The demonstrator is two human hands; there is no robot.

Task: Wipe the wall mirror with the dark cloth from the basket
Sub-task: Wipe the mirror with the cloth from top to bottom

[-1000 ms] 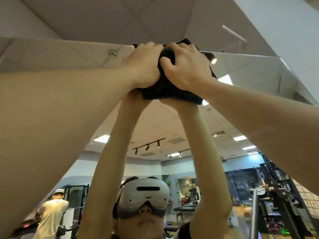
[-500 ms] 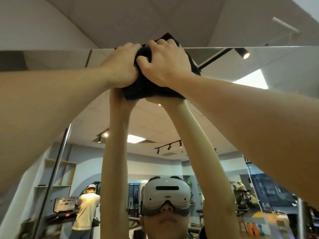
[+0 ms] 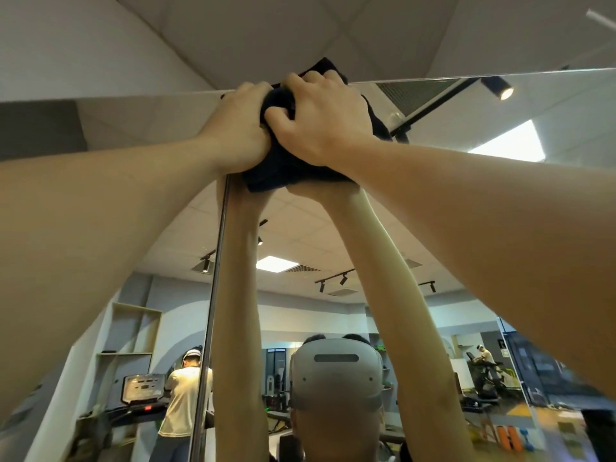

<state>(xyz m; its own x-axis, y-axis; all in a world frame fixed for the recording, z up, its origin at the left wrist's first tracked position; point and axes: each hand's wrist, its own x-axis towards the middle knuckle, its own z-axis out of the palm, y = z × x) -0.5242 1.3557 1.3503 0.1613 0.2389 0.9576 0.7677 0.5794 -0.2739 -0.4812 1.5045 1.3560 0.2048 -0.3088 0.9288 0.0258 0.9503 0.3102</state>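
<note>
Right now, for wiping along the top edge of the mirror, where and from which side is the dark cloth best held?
Probably as it is held: grip the bunched middle of the dark cloth from the room side, left hand and right hand side by side, palms pushing it flat against the wall mirror. It is crumpled, so the wad gives fingers purchase at the top edge.

Gym: treadmill [image 3: 143, 393] w/ console, dumbbells [image 3: 526, 443], big wall mirror [image 3: 433, 228].
</note>
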